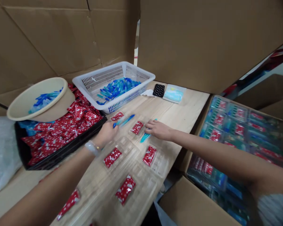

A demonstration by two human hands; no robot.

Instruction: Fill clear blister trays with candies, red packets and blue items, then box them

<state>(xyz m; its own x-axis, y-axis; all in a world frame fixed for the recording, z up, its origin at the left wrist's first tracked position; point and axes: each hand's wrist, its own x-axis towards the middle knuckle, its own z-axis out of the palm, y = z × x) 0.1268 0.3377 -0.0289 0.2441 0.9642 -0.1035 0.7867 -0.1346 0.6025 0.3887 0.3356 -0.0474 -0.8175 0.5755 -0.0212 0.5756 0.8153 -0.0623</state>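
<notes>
My left hand (108,134) is closed at the far end of the table, with a slim blue plastic stick (114,125) at its fingertips. Another blue stick (128,119) lies just beyond it. To the right, my right hand (158,130) curls down over slim teal plastic sticks (145,137), which poke out from under the fingers. Between the hands sits a red patterned packet (137,127) in a clear plastic tray. Nearer me are more clear trays (134,150), with red packets (112,157) lying in them. Motion blurs the sticks' details.
A white basket (85,82) of blue and teal sticks stands at the back. Left of it, a cream tub (68,94) rests on a black crate (61,158) full of red packets. A cardboard box (191,157) of filled clear packs stands right of the table edge.
</notes>
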